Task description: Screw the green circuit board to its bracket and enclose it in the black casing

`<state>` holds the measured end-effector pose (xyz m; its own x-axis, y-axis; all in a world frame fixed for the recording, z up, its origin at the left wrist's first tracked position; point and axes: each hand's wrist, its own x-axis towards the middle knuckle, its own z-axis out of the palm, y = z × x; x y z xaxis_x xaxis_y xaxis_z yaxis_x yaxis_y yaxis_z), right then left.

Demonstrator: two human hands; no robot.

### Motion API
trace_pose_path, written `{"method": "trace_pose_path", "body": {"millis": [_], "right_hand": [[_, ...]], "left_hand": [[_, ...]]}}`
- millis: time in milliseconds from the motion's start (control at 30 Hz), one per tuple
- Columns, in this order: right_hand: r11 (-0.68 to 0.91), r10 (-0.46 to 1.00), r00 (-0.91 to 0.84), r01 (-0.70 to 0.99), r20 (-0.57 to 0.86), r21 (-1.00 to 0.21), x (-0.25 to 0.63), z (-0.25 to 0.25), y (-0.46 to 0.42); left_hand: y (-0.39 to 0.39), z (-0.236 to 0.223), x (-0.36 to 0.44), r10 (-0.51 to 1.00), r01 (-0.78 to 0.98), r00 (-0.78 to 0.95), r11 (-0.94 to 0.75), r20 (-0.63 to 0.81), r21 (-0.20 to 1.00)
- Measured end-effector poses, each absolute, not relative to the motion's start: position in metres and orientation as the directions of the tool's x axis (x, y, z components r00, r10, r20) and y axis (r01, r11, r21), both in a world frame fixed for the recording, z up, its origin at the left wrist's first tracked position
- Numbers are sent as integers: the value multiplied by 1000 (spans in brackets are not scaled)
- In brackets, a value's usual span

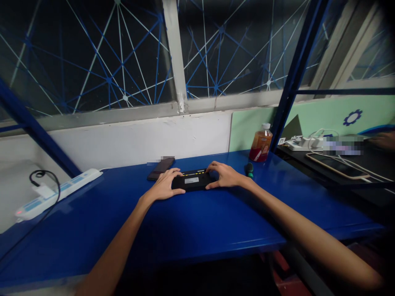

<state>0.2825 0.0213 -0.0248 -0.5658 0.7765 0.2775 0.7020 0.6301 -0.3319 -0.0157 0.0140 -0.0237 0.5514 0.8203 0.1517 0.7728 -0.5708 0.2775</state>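
Note:
A flat black rectangular case (194, 186) with a pale label and a row of yellow marks along its far side lies on the blue table (197, 226). My left hand (165, 185) grips its left end, thumb along the near edge and fingers over the far side. At the other end, my right hand (224, 176) holds it the same way, thumb in front and fingers behind. What the case is exactly, I cannot make out. Just behind my left hand lies a dark phone (161, 167).
A bottle of reddish drink (261, 144) stands at the back right, with a green-and-black screwdriver-like handle (249, 170) near it. On the left is a white power strip (61, 192) with a black cable. Another phone (336, 165) and cables lie on the black table at right, near a person's hand.

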Motion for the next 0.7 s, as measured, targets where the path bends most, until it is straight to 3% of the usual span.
{"method": "trace_pose_path", "body": {"millis": [700], "right_hand": [[643,766,-584,714,270,-278,279,-26,18]], "left_hand": [[16,-26,-18,814,779,567,-580,128,237]]}}
